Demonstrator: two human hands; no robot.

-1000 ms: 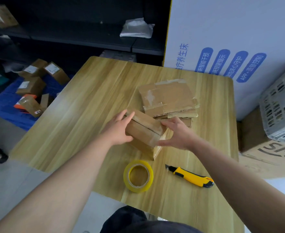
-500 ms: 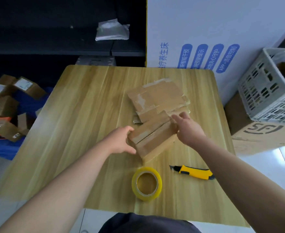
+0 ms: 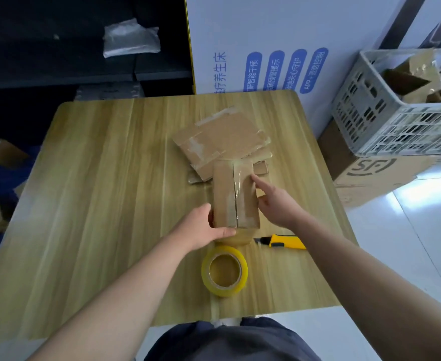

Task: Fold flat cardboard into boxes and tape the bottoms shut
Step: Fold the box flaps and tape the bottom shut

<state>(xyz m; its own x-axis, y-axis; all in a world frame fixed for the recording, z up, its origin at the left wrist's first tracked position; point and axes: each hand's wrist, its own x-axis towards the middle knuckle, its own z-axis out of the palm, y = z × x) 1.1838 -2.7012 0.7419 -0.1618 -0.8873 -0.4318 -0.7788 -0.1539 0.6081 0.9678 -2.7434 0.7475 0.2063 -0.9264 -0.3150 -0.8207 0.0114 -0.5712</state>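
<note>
box [image 3: 236,196] has rotated seam-lengthwise and sits mid-table, just by flat stack [image 3: 222,144]. left hand [image 3: 203,227] grips its near corner; right hand [image 3: 276,204] fingers straight, pressing the flap. Likely next: tape roll [image 3: 224,270].

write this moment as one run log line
state: box flaps closed, seam up | left hand: grips near end | right hand: straight fingers touch right side | tape roll, knife: idle on table

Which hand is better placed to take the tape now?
Probably the right hand: its straight fingers only touch the box, while the left hand grips it. The tape lies between both arms.
</note>
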